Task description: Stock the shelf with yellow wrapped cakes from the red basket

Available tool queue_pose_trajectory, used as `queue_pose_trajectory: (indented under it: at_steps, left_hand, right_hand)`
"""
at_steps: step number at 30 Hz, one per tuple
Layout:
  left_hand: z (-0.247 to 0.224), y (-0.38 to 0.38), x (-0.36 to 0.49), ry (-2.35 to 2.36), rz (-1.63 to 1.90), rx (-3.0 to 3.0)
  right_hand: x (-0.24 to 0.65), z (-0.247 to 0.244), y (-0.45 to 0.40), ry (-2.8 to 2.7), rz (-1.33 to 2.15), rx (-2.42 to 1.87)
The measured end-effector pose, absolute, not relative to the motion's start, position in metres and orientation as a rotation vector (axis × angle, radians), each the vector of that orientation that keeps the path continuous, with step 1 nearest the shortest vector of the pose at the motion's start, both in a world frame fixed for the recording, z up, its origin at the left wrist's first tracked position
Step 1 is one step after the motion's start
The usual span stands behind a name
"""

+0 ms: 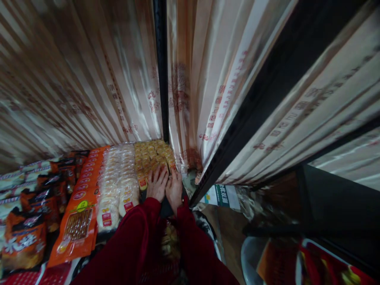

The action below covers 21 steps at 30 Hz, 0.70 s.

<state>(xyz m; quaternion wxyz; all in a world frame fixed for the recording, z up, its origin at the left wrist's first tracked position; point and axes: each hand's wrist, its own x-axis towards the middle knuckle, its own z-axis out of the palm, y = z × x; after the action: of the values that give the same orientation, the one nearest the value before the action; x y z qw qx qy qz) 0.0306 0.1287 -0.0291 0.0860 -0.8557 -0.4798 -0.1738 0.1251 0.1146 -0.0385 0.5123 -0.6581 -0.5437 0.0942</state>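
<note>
Small yellow snack packets [151,155] stand in tight rows at the back right of the display, close to the corner post. My left hand [158,184] reaches over their front end with its fingers stretched and slightly apart, touching the packets. Right beside it, my right hand [173,188] has its fingers bent round the packets at the right front edge; they partly hide what lies beneath. A dark bare patch of shelf [168,208] shows under my wrists. To the left are clear-wrapped round white cakes [118,186] in two rows.
Orange flat packs [78,213], orange-and-black bags [25,237] and white-green packs [12,180] fill the left. A black post [162,71] and a thick slanted upright [246,95] frame the corner. Pleated curtain [89,79] hangs behind. At lower right sits a white tub [251,257] with red packages.
</note>
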Motion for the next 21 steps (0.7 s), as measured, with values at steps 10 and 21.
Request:
queue_pose_trajectory:
  at_steps: [10, 21]
  left_hand:
    - [-0.024, 0.08, 0.045, -1.538, -0.69, -2.519]
    - [-0.059, -0.005, 0.019, -1.612, -0.799, -2.663]
  right_hand:
    - [0.132, -0.031, 0.078, -1.311, 0.266, -1.552]
    - [0.103, -0.044, -0.012, -1.339, 0.332, -1.462]
